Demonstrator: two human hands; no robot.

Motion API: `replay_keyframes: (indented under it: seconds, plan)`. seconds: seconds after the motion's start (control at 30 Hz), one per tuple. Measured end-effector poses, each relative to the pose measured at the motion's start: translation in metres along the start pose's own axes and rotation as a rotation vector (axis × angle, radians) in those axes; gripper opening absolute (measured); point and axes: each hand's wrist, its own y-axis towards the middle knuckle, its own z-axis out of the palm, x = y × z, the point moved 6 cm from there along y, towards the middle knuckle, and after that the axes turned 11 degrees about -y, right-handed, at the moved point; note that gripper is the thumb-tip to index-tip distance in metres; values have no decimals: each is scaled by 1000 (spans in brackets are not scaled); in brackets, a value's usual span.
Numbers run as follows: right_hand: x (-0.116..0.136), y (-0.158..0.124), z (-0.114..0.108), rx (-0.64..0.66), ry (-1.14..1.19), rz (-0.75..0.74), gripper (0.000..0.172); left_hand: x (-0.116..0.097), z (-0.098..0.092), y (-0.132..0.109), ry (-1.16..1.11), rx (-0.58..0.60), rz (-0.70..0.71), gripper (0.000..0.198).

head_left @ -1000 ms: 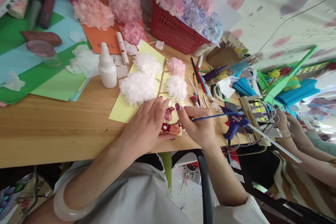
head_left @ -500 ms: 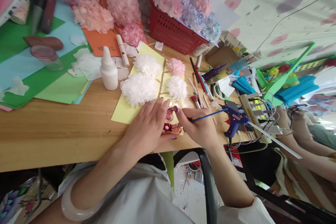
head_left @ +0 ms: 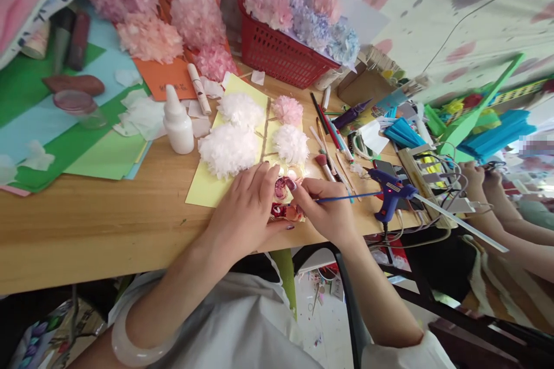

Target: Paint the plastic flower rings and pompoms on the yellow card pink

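My left hand (head_left: 242, 207) curls around the left side of a small paint palette (head_left: 282, 195), its thumb along the near edge. Round wells in the palette hold dark red, purple and orange colour. My right hand (head_left: 331, 207) grips a thin brush with a blue handle (head_left: 352, 196), which sticks out to the right. The brush's tip is over the palette, mostly hidden by my fingers. Just beyond the palette lies a yellow sheet (head_left: 203, 187) bearing white paper flowers (head_left: 229, 147), a pink paper flower (head_left: 288, 110) and a brown stem.
A white glue bottle (head_left: 179, 130) stands left of the yellow sheet. To the right are a makeup brush (head_left: 324, 164), pens and a blue glue gun (head_left: 389, 189) by a power strip. A red basket (head_left: 281, 43) of flowers sits behind. Another person's arms (head_left: 511, 213) are at far right.
My head view has shifted slightly. My right hand and the brush have moved a little at the palette, and the brush handle lies flatter. My left hand stays on the palette.
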Motion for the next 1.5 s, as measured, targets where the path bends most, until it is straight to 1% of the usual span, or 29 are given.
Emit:
replay_keyframes:
  seconds: [0.07,0.17,0.23,0.33,0.43,0.53,0.67,0.73,0.83,0.97,1.03,1.1,1.2,1.33,1.43,1.5]
  plan:
    - [-2,-6,0,-12,-29,-41,50,0,0,0,-2,-6,-1,91]
    - [-3,-12,2,9,-36,-77,47,-1,1,-1,10,-4,4,85]
    - [0,-15,2,-11,-47,-95,46,-1,1,-1,21,-1,4,83]
    - [4,-15,1,-55,-74,-120,47,-1,0,-1,28,0,7,83]
    - [9,-15,3,-33,-60,-161,46,-1,0,-1,30,1,4,81]
    - [12,-15,1,-61,-83,-183,46,-2,1,0,41,6,5,82]
    - [17,-14,4,-31,-61,-212,46,-5,-1,0,60,0,24,77]
    - [19,-15,3,-43,-69,-229,44,-5,-1,0,66,13,24,76]
    - [19,-16,4,-47,-77,-228,44,-4,-1,0,67,27,16,77]
    - [17,-16,3,-82,-76,-206,44,-3,-2,0,52,14,10,79]
    - [16,-15,3,-73,-63,-194,46,-4,-2,1,52,5,14,79]
    - [15,-14,4,-63,-49,-185,46,-4,-2,1,58,-1,25,78]
    - [16,-13,2,-100,-75,-181,46,-5,-2,0,63,-2,41,74]
    - [20,-12,3,-79,-42,-212,45,-5,-2,0,73,-5,47,73]
    - [19,-11,2,-106,-60,-190,46,-6,-2,0,78,4,47,75]
    - [19,-10,4,-81,-52,-186,45,-7,-2,0,92,7,52,72]
